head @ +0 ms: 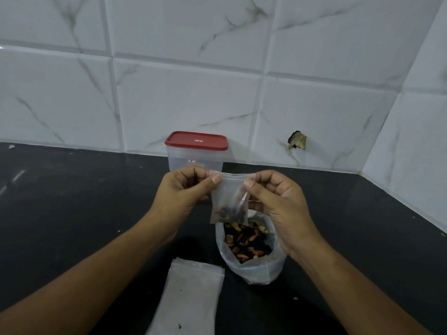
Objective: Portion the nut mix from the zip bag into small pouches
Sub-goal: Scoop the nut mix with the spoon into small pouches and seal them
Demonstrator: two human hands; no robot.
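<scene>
Black stone surface (72,213) runs back to a wall of white, grey-veined tiles (193,93) that turns a corner at the right. One tile bears a dark chipped hole (297,140). Above the surface's middle we pinch the top corners of a small translucent plastic pouch (229,197), our left hand (183,189) on one and our right hand (278,197) on the other, with a few nuts at its bottom. Just below stands the open clear zip bag (254,269) of brown nut mix (246,240). A flat empty pouch (193,293) lies toward the near edge. A clear red-lidded plastic container (193,163) stands at the back edge.
</scene>
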